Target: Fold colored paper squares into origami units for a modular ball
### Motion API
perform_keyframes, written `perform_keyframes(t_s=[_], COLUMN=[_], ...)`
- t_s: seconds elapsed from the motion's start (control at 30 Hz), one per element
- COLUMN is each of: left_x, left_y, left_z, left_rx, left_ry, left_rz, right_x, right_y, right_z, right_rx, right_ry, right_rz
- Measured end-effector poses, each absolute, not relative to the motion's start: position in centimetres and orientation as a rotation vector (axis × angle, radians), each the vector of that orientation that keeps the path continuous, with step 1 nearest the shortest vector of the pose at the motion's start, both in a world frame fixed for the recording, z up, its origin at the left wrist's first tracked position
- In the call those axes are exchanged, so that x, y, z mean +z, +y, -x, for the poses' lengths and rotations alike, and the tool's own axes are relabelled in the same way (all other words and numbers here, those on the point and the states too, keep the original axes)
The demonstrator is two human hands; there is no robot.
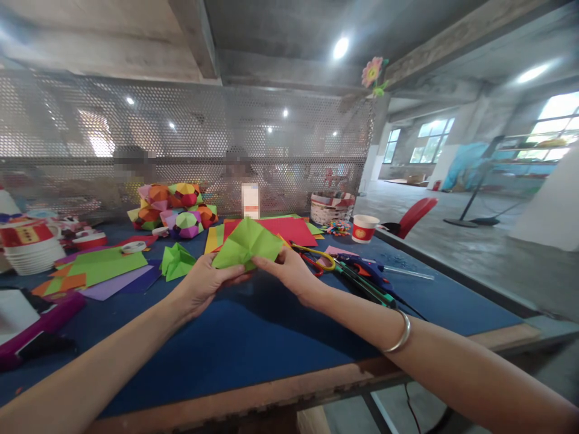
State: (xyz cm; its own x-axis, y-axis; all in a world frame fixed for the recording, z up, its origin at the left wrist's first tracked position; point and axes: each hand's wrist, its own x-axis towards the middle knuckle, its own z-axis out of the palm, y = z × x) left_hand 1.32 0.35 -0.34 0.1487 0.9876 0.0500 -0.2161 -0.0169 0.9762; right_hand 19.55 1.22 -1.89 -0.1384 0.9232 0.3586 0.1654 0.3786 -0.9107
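Note:
A creased sheet of green paper (248, 242) is held up above the blue tabletop, between both my hands. My left hand (208, 282) pinches its lower left edge, thumb on top. On the right side, my right hand (292, 272) grips it with the thumb pressed on the lower middle. The fingers beneath the paper are mostly hidden. To the left of my left hand stands a folded green paper piece (177, 261). Just right of my right hand lie scissors with a yellow handle (323, 256).
Colored paper sheets (111, 268) lie at left, near stacked paper cups (34, 247). Folded paper balls (183, 208) are piled at the back. A woven basket (332, 208), a paper cup (364, 228) and a glue gun (364, 270) are on the right. A perforated metal screen (190, 120) stands behind.

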Motion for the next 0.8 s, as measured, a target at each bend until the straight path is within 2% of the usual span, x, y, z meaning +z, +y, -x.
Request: perform_keyframes(t_s=[0.07,0.13,0.8], left_x=[-0.46,-0.58,-0.11], left_y=[0.43,0.48,0.32], left_z=[-1.3,-1.27,-1.23], left_rx=[1.23,1.238,1.218], left_ry=[0.922,0.908,0.969], left_rz=[-1.154,-1.172,-1.192], right_x=[-1.66,-1.46,-1.4], right_y=[0.9,0.63,0.67], right_z=[-19.39,-19.27,-19.46], right_rx=[1.156,1.269,1.289], right_ry=[-1.503,-1.414,-1.336], right_rz=[0.868,0.823,0.976])
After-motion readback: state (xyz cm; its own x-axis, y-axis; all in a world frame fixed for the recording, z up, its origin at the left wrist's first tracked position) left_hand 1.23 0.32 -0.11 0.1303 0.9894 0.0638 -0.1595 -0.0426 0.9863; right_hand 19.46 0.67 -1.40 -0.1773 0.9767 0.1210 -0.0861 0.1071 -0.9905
